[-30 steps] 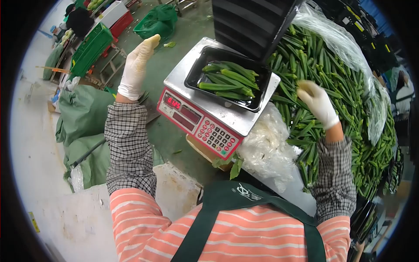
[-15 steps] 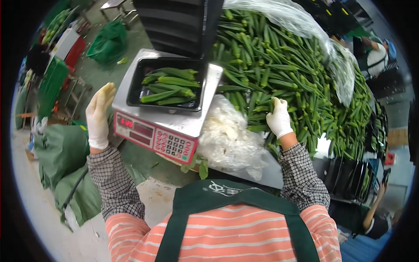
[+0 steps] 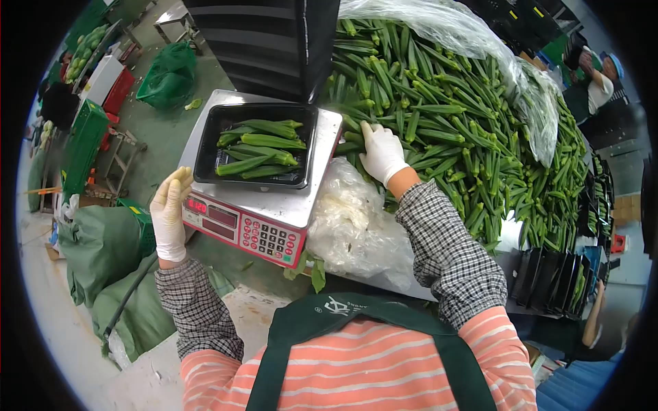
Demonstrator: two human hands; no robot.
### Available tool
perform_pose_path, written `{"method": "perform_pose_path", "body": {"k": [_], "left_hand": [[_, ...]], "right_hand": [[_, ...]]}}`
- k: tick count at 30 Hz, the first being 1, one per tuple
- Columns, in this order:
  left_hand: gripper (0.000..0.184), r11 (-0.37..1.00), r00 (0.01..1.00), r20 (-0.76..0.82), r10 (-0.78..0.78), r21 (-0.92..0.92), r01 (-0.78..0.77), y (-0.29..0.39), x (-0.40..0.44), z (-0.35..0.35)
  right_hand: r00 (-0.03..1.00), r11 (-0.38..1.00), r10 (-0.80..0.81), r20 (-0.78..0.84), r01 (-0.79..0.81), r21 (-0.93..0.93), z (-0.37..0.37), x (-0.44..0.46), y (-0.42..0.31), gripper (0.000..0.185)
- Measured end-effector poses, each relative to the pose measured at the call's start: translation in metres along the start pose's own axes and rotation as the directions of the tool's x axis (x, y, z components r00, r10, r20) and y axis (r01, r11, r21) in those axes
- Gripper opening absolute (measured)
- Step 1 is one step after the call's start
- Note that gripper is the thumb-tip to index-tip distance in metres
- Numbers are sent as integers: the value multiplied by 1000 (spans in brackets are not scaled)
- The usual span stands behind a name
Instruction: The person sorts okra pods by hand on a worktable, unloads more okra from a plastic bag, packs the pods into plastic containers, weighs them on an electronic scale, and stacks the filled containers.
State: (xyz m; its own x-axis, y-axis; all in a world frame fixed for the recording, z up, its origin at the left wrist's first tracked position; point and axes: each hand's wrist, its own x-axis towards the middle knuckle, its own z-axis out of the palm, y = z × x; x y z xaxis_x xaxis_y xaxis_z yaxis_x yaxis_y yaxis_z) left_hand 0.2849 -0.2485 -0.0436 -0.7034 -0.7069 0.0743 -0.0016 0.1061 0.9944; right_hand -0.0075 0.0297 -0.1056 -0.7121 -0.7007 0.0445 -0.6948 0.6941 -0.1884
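My left hand (image 3: 170, 216), in a white glove, is at the left edge of the scale (image 3: 274, 204), its fingers stretched upward and holding nothing. On the scale's metal plate sits a black plastic tray (image 3: 308, 168) with several green okra pods (image 3: 264, 149) lying in it. My right hand (image 3: 384, 154), also gloved, is right of the scale at the near-left side of a big okra heap (image 3: 445, 130). Its fingers are bent down against the pods; whatever they hold is hidden. Red digits glow on the scale's display, too blurred to read surely.
A crumpled clear plastic bag (image 3: 356, 226) lies between scale and heap. Stacked black trays (image 3: 253, 44) rise behind the scale; more black trays (image 3: 548, 281) stand at right. Clear plastic sheeting (image 3: 473, 34) edges the heap. Green sacks (image 3: 103, 240) lie at left. Other people are at the right.
My right hand has moved left across the okra heap, closer to the scale. My left hand has come a little lower and right in view. The view has shifted slightly; the scale's digits differ.
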Motion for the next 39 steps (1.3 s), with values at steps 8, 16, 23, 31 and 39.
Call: {"method": "perform_pose_path", "body": {"k": [8, 16, 23, 31, 39], "left_hand": [[41, 998, 998, -47, -29, 49, 31, -3, -11, -19], [39, 1000, 997, -72, -13, 15, 14, 3, -8, -23], [40, 1000, 997, -71, -11, -24, 10, 1, -6, -15], [39, 998, 987, -155, -29, 45, 37, 4, -27, -36], [36, 998, 972, -230, -45, 41, 56, 8, -36, -51]], "right_hand": [[988, 974, 23, 155, 13, -226, -17, -1, 32, 17], [868, 691, 269, 417, -476, 544, -96, -26, 76, 24], [923, 683, -372, -96, 342, 645, -100, 19, -67, 27], [955, 883, -255, -152, 294, 365, -75, 33, -23, 22], [989, 934, -117, 89, 140, -328, 4, 7, 8, 25]]}}
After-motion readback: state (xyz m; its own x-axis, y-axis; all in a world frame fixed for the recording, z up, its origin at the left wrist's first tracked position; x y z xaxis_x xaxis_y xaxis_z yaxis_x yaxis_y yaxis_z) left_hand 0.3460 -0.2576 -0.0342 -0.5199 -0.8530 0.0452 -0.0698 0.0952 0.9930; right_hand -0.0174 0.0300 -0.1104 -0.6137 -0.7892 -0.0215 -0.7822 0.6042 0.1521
